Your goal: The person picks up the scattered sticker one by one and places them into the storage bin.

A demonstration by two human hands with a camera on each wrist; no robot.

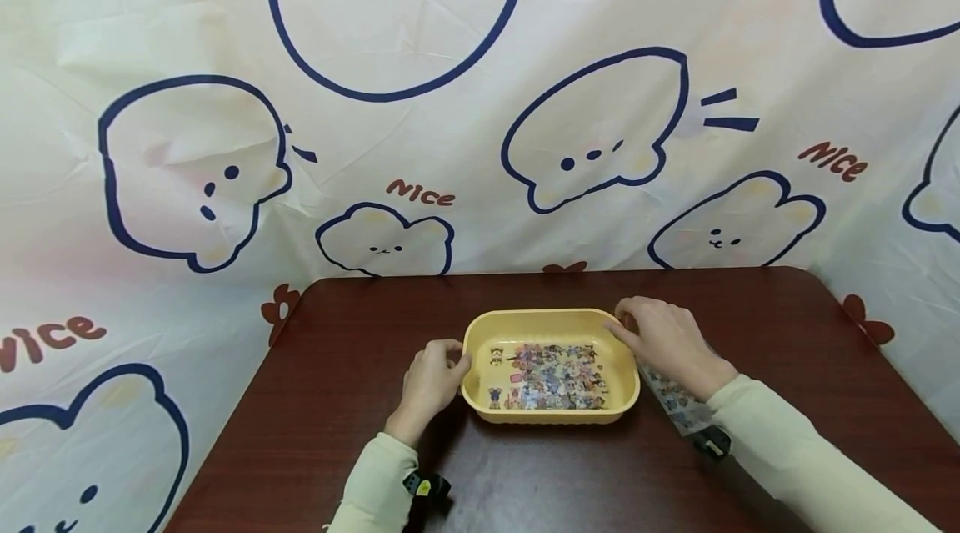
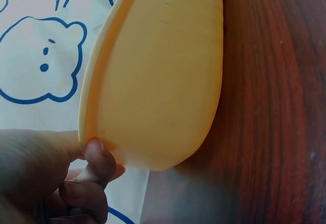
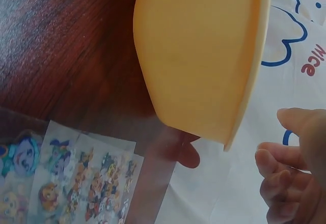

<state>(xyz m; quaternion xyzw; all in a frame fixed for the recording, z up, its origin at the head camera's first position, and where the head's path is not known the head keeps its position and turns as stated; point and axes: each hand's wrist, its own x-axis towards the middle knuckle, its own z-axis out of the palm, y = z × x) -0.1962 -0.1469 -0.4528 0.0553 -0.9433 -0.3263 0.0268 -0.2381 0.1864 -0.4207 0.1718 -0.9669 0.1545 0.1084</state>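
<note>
A pale cloth [image 1: 465,141] is hanging behind a dark brown table [image 1: 367,333] and along both its sides, creasing in places. Navy-outlined bears [image 1: 191,170] are covering the cloth at various tilts, red-brown lettering [image 1: 421,193] is spelling "Nice" among them, and flowers [image 1: 281,309] are showing beside the table's edges.

we see soft, even light across the printed backdrop [image 1: 450,124], pale glare on the dark tabletop [image 1: 540,466], and dimmer, slightly soft wrist views.
</note>
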